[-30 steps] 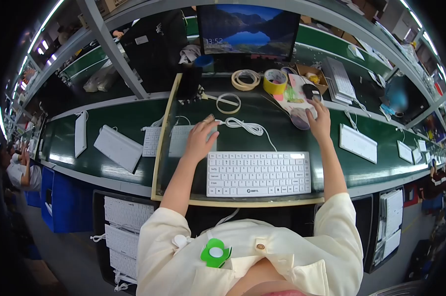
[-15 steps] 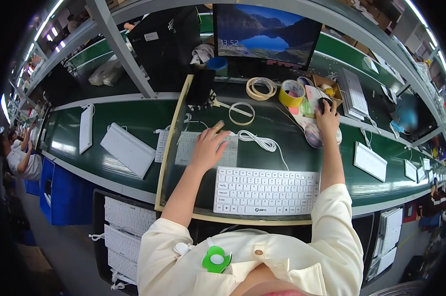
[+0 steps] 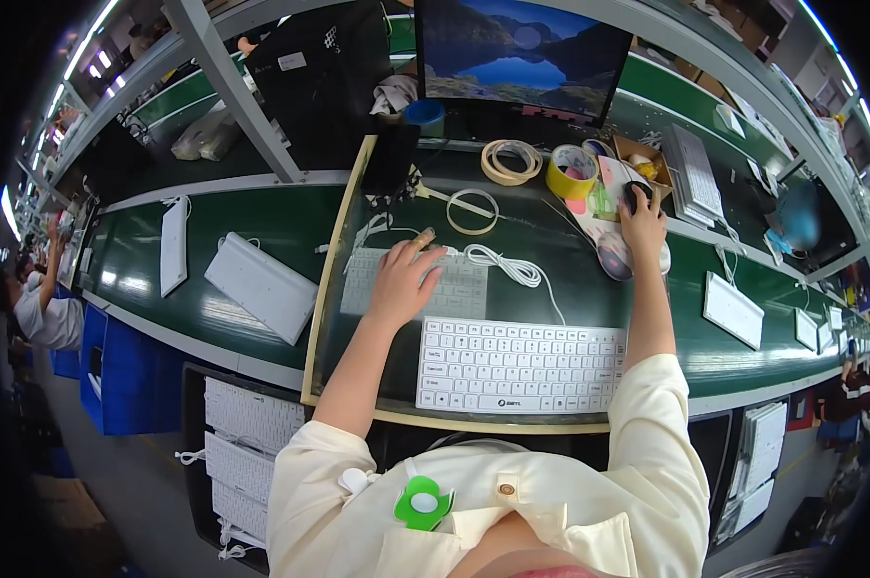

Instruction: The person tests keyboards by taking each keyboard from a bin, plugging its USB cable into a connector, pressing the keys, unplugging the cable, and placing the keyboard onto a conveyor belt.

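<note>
A white keyboard [image 3: 521, 366] lies near the front edge of the framed clear panel [image 3: 358, 385], its coiled white cable [image 3: 504, 266] behind it. My left hand [image 3: 403, 284] rests palm down, fingers apart, left of the coil; its fingertips are beside the cable's plug end, and one finger has a tan wrap. Beneath that hand a second keyboard [image 3: 464, 289] shows faintly through the panel. My right hand [image 3: 644, 229] is curled over a black mouse [image 3: 635, 196] on a colourful pad [image 3: 605, 197]. The monitor [image 3: 521, 58] shows a lake and mountains.
Tape rolls [image 3: 571, 171] and a small cardboard box [image 3: 644, 159] stand at the back. White keyboards [image 3: 259, 286] lie on the green belt [image 3: 117, 260] on both sides. Trays of keyboards [image 3: 252, 414] flank my body. A co-worker [image 3: 45, 308] is at far left.
My right hand has moved up onto the mouse and closed over it. The clock text has gone from the monitor. The keyboard under the panel has shifted right.
</note>
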`<state>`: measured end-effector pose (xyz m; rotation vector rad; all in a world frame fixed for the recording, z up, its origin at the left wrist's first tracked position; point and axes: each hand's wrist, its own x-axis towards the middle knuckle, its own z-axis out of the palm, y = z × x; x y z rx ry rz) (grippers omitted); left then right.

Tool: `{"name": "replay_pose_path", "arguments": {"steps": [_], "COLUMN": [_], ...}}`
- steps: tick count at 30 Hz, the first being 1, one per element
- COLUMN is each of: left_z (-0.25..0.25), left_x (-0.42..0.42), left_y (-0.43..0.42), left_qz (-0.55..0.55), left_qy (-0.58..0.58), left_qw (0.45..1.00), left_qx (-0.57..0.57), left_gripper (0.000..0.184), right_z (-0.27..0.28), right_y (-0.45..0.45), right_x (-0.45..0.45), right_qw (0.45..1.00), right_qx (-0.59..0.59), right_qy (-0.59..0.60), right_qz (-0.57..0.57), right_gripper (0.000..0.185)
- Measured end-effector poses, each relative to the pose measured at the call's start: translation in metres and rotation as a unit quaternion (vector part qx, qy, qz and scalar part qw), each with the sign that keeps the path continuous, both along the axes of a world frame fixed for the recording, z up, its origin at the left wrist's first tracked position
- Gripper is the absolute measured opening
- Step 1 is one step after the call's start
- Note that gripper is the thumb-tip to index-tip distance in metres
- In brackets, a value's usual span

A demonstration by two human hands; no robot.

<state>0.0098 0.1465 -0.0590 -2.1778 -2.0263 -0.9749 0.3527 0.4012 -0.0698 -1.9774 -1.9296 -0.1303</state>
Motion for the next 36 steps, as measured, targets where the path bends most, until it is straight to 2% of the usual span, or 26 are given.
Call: {"name": "replay_pose_path", "arguments": {"steps": [5,8,11,12,13,15,17,19,20,21,23,24,28,30,31,33,36], "left_z": [0.003,0.002,-0.001,-0.003,-0.004,-0.001,0.007,0.022,0.031,0.034,0.038,0.035,0.015,0.021,0.024,0.024,0.032], "left_x": [0.0,0.0,-0.003,-0.003,-0.002,0.0,0.007,0.023,0.041,0.058,0.091,0.097,0.059,0.038,0.031,0.02,0.012], "left_y": [0.0,-0.001,0.001,0.001,0.0,0.0,-0.007,-0.021,-0.037,-0.057,-0.099,-0.117,-0.164,-0.177,-0.181,-0.183,-0.173], "left_qz": [0.001,0.002,0.0,0.0,0.0,-0.006,-0.021,-0.048,-0.105,-0.157,-0.238,-0.253,-0.098,-0.015,0.021,0.044,0.056], "left_qy": [-0.003,-0.007,-0.013,-0.014,-0.018,-0.027,-0.02,0.004,-0.026,0.002,0.058,0.045,0.025,0.048,0.059,0.061,0.016], "left_qw": [1.0,1.0,1.0,1.0,1.0,1.0,0.999,0.997,0.992,0.985,0.965,0.964,0.995,0.998,0.997,0.997,0.998], "left_qx": [-0.006,-0.009,-0.009,-0.008,-0.009,-0.001,0.021,0.059,0.067,0.064,0.091,0.072,-0.002,-0.027,-0.042,-0.035,-0.012], "left_gripper": [0.029,0.029,0.029,0.029,0.029,0.028,0.027,0.025,0.024,0.025,0.032,0.029,0.022,0.017,0.014,0.013,0.014], "right_z": [0.002,-0.002,0.021,0.042,0.057,0.056,0.066,0.046,0.042,0.047,0.043,0.039,0.039,0.046,0.045,0.049,0.021], "right_y": [-0.003,-0.007,-0.048,-0.099,-0.142,-0.219,-0.271,-0.276,-0.274,-0.273,-0.269,-0.267,-0.268,-0.281,-0.289,-0.303,-0.3], "right_x": [-0.002,-0.002,-0.012,-0.04,-0.046,-0.047,-0.036,0.001,0.023,0.041,0.076,0.086,0.065,0.028,0.012,0.001,0.057], "right_qw": [1.0,0.986,0.951,0.907,0.897,0.805,0.814,0.869,0.895,0.92,0.955,0.967,0.978,0.95,0.925,0.89,0.949], "right_qx": [0.006,0.166,0.188,0.292,0.049,-0.046,-0.125,-0.142,-0.115,-0.106,-0.063,-0.037,0.078,0.042,-0.007,-0.013,0.022], "right_qy": [-0.005,0.012,0.104,0.068,0.124,0.089,0.046,0.021,0.058,0.08,0.054,0.049,0.046,0.118,0.111,0.109,0.129], "right_qz": [-0.006,0.013,0.222,0.296,0.422,0.585,0.565,0.474,0.427,0.37,0.286,0.249,0.187,0.286,0.362,0.443,0.287], "right_gripper": [0.052,0.05,0.042,0.032,0.035,0.042,0.049,0.049,0.048,0.045,0.037,0.035,0.03,0.03,0.03,0.027,0.02]}}
